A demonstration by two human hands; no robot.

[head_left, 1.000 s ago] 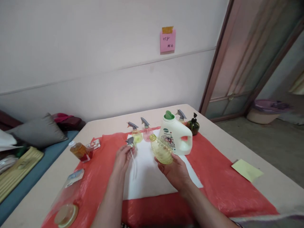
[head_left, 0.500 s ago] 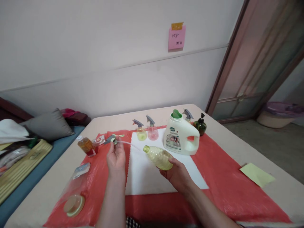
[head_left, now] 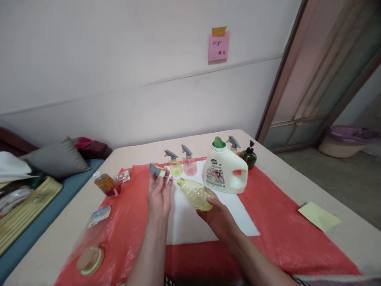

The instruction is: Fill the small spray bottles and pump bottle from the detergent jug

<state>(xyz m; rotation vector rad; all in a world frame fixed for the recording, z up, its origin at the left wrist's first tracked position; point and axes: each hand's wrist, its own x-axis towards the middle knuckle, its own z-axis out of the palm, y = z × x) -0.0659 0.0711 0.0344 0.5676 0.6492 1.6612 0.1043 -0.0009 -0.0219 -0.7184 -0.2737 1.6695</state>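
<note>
My left hand point(head_left: 160, 194) is closed around a grey trigger spray head point(head_left: 154, 171) with a pale collar. A thin tube runs from the spray head to the mouth of a clear yellow bottle point(head_left: 195, 194); whether its tip is inside, I cannot tell. My right hand point(head_left: 220, 216) grips the bottle by its base. The bottle is tilted, neck up and to the left. Both hands are above a white cloth point(head_left: 195, 234) laid over red plastic sheeting point(head_left: 282, 234).
Behind stand a yellow spray bottle point(head_left: 176, 168), a pink spray bottle point(head_left: 189, 166), a large white jug point(head_left: 223, 171) with a green spout, and a dark pump bottle point(head_left: 250, 158). At left are an amber bottle point(head_left: 105, 186) and a round jar point(head_left: 90, 260). A yellow note point(head_left: 319, 216) lies right.
My left hand first swung left with the spray head, its tube swinging out toward the bottle, then came back right, bringing the tube to the bottle's mouth. The yellow bottle tipped further toward the left.
</note>
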